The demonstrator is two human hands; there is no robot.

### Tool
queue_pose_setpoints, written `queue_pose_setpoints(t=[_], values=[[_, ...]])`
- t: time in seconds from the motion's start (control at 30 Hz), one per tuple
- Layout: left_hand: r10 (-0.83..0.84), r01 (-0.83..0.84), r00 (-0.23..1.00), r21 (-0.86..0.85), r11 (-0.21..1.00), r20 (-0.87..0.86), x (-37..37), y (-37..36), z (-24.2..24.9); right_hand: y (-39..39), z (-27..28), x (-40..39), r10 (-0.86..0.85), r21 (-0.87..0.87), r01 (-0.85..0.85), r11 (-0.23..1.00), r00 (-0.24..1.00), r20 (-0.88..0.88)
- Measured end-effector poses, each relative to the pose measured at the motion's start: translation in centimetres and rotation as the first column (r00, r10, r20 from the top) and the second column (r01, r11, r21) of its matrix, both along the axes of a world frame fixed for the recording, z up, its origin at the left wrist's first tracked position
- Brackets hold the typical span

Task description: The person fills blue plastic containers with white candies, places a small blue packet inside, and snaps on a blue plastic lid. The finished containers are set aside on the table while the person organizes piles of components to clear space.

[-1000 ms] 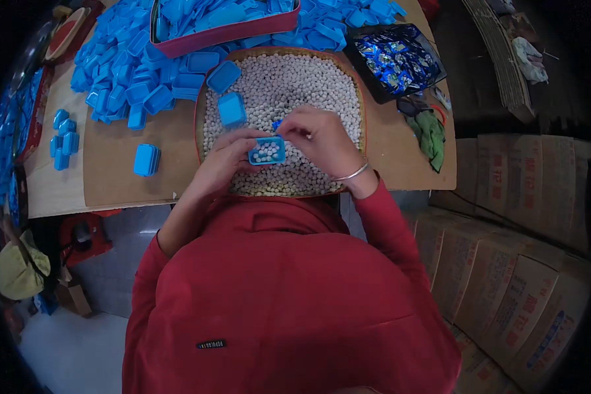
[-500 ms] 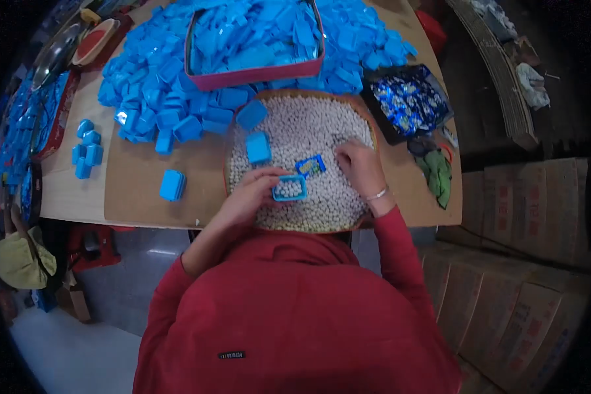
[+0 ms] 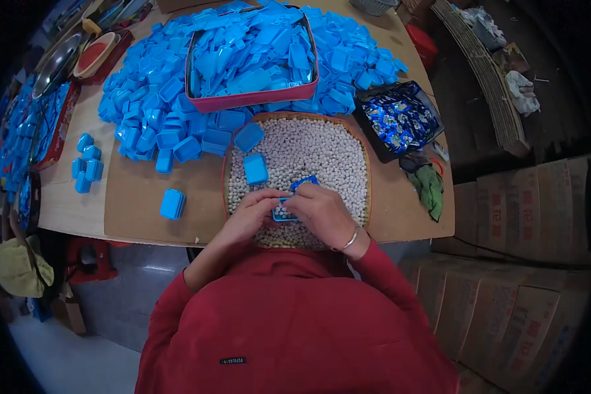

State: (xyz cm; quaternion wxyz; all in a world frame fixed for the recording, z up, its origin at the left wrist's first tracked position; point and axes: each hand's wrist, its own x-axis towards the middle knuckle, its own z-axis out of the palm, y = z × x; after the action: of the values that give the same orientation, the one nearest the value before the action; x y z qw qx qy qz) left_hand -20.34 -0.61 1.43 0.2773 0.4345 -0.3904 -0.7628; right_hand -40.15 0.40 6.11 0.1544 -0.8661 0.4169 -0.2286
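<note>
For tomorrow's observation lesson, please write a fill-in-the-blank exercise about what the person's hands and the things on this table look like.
1. Both hands, the left hand and the right hand, meet at a small ____ box of white pellets.
2. The hands work over a tray filled with ____ pellets.
3. The wrist of the ____ hand wears a bangle.
4. The dark tray of shiny blue packets lies to the ____ of the pellet tray.

Missing words: blue; white; right; right
</note>
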Motion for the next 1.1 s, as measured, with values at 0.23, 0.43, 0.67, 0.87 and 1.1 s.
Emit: queue_pose_setpoints(t=[0.23,0.43,0.67,0.87,1.1], values=[[0.022,-0.022,0.999,0.009,1.000,-0.028,0.0,0.2,0.5,-10.6,-1.8,-0.7,-0.370,-0.043,0.396,0.917,0.888,0.274],[0.068,-0.059,0.983,0.056,0.997,-0.173,0.1,0.3,0.5,-15.2,-3.2,-3.7,-0.338,-0.176,0.365,0.914,0.927,0.165],[-0.180,0.152,0.974,-0.192,0.970,-0.139,0.1,-0.1,-0.7,-15.8,-3.9,-4.3,-0.205,-0.077,0.226,0.971,0.954,0.219],[-0.108,0.083,0.970,-0.120,0.989,-0.216,0.4,0.1,0.0,-12.6,-2.3,-5.0,-0.196,0.412,-0.082,0.908,0.784,0.588],[-0.024,0.013,0.972,-0.049,0.999,-0.232,0.3,0.3,0.7,-8.6,-2.5,-5.7,-0.066,0.092,0.045,0.995,0.970,0.232]])
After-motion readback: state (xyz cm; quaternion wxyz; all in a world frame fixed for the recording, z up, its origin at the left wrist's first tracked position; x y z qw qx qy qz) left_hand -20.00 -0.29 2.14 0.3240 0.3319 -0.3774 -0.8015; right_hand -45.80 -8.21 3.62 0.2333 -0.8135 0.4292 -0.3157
